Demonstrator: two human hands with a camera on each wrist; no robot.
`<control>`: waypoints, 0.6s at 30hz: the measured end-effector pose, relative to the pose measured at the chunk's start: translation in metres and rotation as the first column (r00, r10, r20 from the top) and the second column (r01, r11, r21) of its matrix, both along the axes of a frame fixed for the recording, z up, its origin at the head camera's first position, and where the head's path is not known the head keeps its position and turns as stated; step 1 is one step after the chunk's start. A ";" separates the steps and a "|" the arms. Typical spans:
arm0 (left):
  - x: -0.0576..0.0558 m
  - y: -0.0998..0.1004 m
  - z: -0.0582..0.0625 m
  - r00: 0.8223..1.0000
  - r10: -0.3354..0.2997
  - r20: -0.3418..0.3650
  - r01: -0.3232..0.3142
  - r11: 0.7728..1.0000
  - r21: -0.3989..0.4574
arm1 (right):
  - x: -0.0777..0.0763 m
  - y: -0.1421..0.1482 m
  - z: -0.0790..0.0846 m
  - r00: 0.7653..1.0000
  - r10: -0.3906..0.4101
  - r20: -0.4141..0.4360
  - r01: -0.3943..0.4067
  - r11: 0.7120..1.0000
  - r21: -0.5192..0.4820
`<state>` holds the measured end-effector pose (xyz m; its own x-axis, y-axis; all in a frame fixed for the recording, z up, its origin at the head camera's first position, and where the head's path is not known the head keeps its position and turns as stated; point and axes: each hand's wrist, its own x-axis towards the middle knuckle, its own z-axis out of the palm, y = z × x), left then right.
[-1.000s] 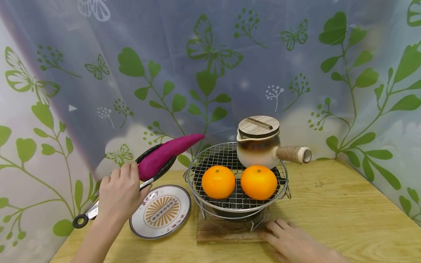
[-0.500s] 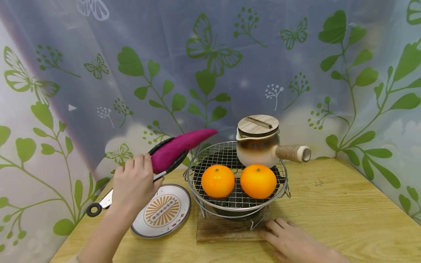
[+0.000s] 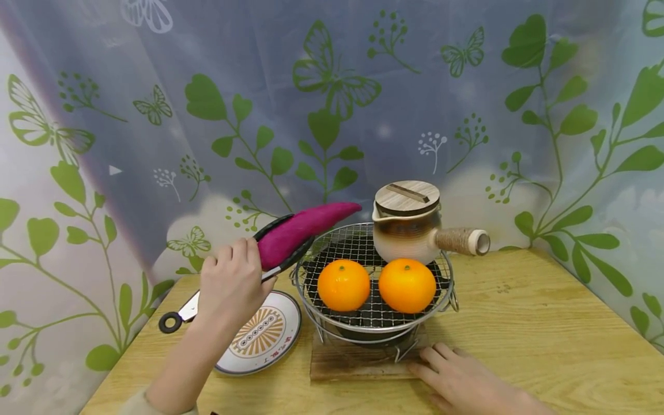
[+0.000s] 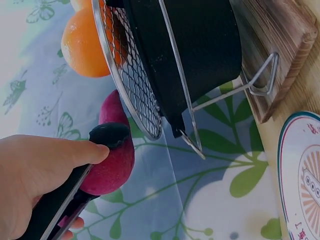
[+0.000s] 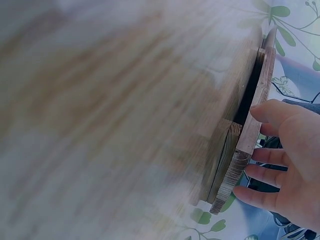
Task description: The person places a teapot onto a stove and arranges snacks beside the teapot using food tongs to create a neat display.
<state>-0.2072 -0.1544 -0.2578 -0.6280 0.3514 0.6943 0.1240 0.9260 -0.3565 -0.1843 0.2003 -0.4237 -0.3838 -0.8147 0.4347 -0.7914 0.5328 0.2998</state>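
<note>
My left hand grips a pair of black-and-silver tongs, whose black tips clasp a purple sweet potato. The sweet potato's thin end points right, by the left rim of the round wire grill rack. In the left wrist view, my thumb presses on the tongs, with the sweet potato between their tips. My right hand, fingers fairly straight, touches the right end of the wooden board under the stove. The right wrist view shows its fingertips along the edge of the board.
Two oranges sit side by side on the rack's front half. Behind them stands a clay pot with a wooden lid and a rope-wrapped handle pointing right. A white patterned plate lies left of the stove, partly behind my left forearm.
My left hand has carried the tongs and sweet potato rightward and slightly up, toward the rack. My right hand stays at the board.
</note>
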 end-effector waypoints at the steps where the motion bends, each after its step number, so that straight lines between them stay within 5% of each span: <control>1: 0.000 0.001 0.000 1.000 -0.003 0.003 0.003 1.000 0.002 | 0.000 0.000 0.000 1.000 0.001 0.002 -0.001 1.000 0.001; 18: 0.000 0.020 -0.005 0.998 -0.010 0.061 0.010 1.000 -0.007 | -0.002 0.001 0.000 1.000 0.022 -0.006 -0.022 1.000 -0.005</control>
<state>-0.2076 -0.1344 -0.2631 -0.6659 0.3630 0.6518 0.1551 0.9219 -0.3550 -0.1860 0.2012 -0.4241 -0.3633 -0.8207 0.4409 -0.8011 0.5168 0.3018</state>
